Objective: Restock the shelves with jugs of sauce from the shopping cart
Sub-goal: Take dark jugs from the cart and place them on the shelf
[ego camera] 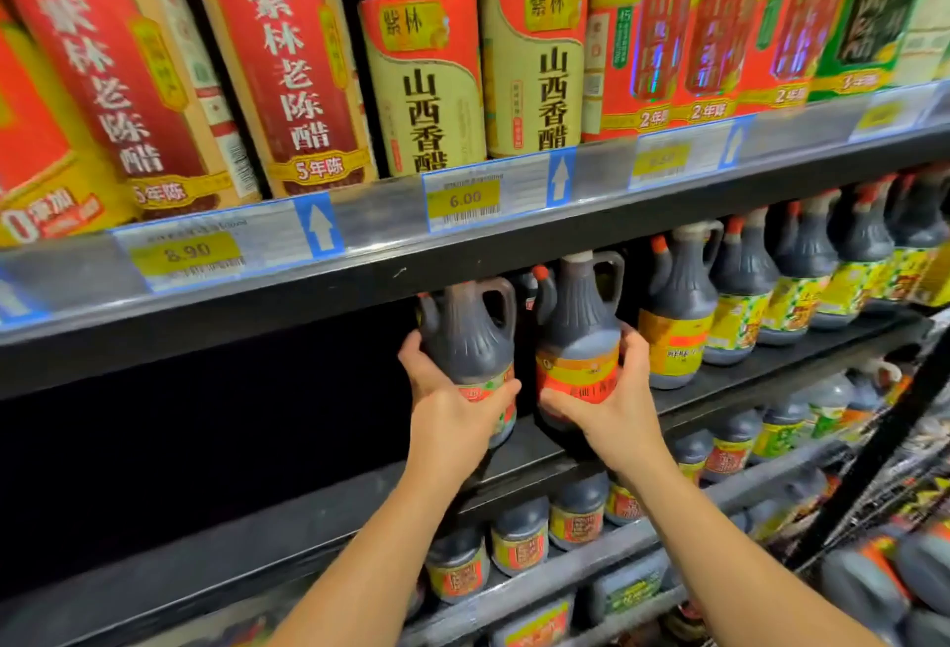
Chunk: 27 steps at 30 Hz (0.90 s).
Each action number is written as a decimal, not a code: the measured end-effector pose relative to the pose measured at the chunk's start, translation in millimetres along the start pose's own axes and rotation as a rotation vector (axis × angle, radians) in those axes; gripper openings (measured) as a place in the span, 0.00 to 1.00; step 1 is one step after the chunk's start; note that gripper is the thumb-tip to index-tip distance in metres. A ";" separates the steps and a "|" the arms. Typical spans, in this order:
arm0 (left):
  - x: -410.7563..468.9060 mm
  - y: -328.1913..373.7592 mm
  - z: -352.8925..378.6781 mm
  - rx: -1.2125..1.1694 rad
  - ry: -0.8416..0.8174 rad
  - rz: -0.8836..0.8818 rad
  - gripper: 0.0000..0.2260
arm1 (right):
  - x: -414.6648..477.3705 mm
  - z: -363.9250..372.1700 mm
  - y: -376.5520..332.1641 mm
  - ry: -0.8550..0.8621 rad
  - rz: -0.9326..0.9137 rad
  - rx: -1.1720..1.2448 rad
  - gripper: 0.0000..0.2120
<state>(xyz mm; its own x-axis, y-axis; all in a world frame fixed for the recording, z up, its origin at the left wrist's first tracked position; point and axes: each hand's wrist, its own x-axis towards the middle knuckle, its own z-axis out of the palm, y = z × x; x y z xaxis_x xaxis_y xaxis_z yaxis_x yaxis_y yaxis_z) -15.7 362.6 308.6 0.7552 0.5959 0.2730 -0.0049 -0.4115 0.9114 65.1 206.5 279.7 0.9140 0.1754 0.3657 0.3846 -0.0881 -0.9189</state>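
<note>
Clasping dark ribbed left jug (pixel 470 333) — left hand (pixel 452 405), bulbous right jug (pixel 578 322) — right hand (pixel 614 407)

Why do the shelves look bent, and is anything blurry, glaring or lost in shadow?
Head view: the wide lens bows the black metal shelf rail; the yellow 8.90 price tag is smeared; purple glare streaks the red-and-yellow bottle labels; shadow swallows the bay left of the dark-brown handled jug in the left hand.
</note>
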 end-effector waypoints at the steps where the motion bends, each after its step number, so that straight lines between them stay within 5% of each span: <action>1: 1.2 -0.9 2.2 -0.008 0.005 0.005 0.49 | 2.8 -0.2 1.3 -0.009 -0.010 -0.010 0.48; 27: 11.6 -7.5 29.9 0.060 0.073 0.076 0.49 | 27.5 4.9 8.7 -0.095 -0.054 -0.099 0.37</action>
<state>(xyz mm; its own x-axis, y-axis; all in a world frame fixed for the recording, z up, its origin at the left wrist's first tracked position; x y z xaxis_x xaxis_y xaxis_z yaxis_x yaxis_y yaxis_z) 12.7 352.0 295.8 0.7046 0.6087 0.3646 -0.0199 -0.4966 0.8677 92.9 215.3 281.1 0.8774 0.2740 0.3939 0.4475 -0.1712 -0.8777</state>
